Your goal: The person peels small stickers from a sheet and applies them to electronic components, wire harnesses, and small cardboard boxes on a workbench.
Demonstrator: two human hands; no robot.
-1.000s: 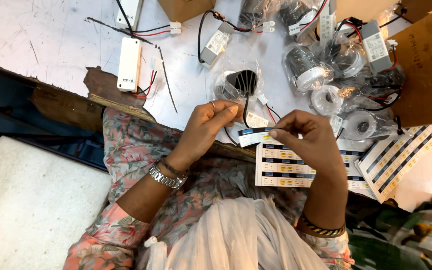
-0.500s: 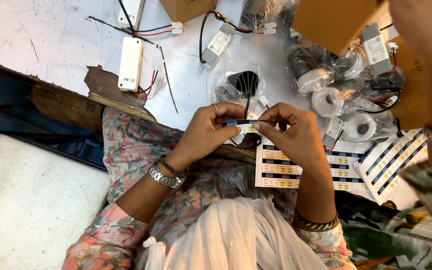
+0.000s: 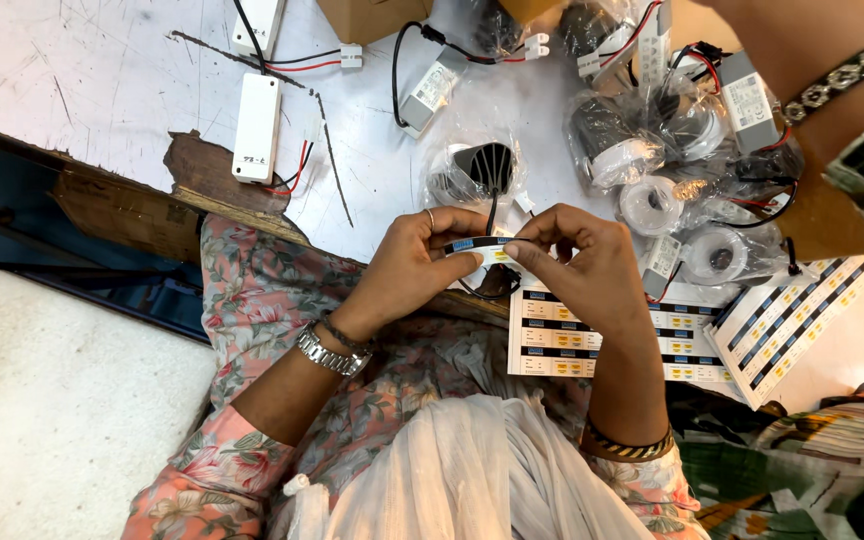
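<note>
Both hands are pinched together on a small white sticker label (image 3: 482, 248) dead centre of the view: left hand (image 3: 414, 262) on its 9 o'clock end, right hand (image 3: 584, 262) on its 3 o'clock end. It looks wrapped round a thin black wire (image 3: 492, 208), hard to tell. At 12 sits a bagged black lamp (image 3: 480, 170). Sheets of labels (image 3: 592, 340) lie at 5 o'clock. A white driver box (image 3: 256, 128) sits at 10 on the white table (image 3: 72, 90).

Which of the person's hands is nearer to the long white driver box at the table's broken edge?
Left. The left hand pinches a label sticker to the right of the white driver box; the right hand holds the sticker's other end, farther right.
</note>
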